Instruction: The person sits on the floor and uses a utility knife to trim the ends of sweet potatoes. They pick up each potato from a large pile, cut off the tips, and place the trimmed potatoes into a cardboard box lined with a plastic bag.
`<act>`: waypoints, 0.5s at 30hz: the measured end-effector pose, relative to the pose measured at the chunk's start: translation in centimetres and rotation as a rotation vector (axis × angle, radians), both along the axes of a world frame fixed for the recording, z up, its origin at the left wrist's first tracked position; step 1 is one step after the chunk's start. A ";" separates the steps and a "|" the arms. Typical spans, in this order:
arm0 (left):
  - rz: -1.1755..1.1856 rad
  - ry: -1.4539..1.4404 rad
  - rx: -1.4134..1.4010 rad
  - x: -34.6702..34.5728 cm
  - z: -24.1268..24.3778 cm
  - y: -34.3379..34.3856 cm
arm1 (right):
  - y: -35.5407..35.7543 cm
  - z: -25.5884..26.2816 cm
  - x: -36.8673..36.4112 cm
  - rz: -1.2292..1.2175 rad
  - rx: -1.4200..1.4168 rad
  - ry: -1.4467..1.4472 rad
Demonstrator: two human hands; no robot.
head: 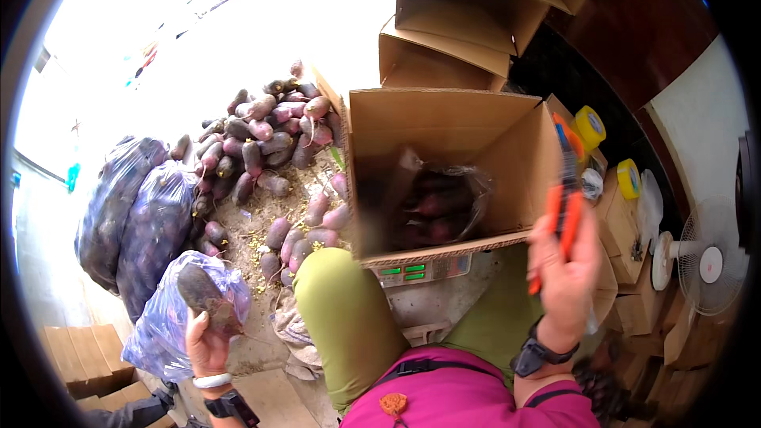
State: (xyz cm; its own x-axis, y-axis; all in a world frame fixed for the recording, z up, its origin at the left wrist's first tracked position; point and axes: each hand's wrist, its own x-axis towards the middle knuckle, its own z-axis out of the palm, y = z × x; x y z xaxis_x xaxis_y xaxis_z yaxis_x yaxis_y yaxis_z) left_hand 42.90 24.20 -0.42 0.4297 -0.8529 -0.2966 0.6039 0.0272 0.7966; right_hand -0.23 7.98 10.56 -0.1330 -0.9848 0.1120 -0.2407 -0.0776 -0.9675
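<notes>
My left hand (pixel 205 342) grips a large dark purple radish (pixel 202 294), held up in front of a filled bluish plastic bag (pixel 157 333). In my right hand (pixel 565 273) is an orange-handled hand tool (pixel 562 214), blurred, its dark end pointing up by the right wall of an open cardboard box (pixel 446 113). The box stands between my knees on a digital scale (pixel 422 270) with a lit green display. Inside, a clear plastic bag (pixel 481 190) lies around several dark radishes (pixel 437 202), partly lost in shadow.
A heap of purple radishes (pixel 255 131) lies on the ground at left, beside full plastic bags (pixel 113 208). Stacked open cartons (pixel 452 53) rise beyond the box. At right are yellow tape rolls (pixel 590 129), a carton (pixel 621 226) and a fan (pixel 710 264).
</notes>
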 end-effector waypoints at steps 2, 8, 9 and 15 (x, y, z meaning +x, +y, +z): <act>-0.120 -0.317 0.041 -0.8 3.7 -2.7 | -1.3 0.3 -2.9 -0.300 -0.099 0.086; -0.375 -0.794 0.134 -8.1 16.3 -13.0 | -4.0 -2.0 -7.7 -0.393 -0.022 0.181; -0.429 -0.785 0.115 -9.7 17.1 -15.2 | -4.1 -2.3 -7.8 -0.378 -0.012 0.162; -1.068 -1.155 -0.046 -18.9 17.9 -27.0 | -5.4 -4.5 -9.1 -0.299 0.002 0.025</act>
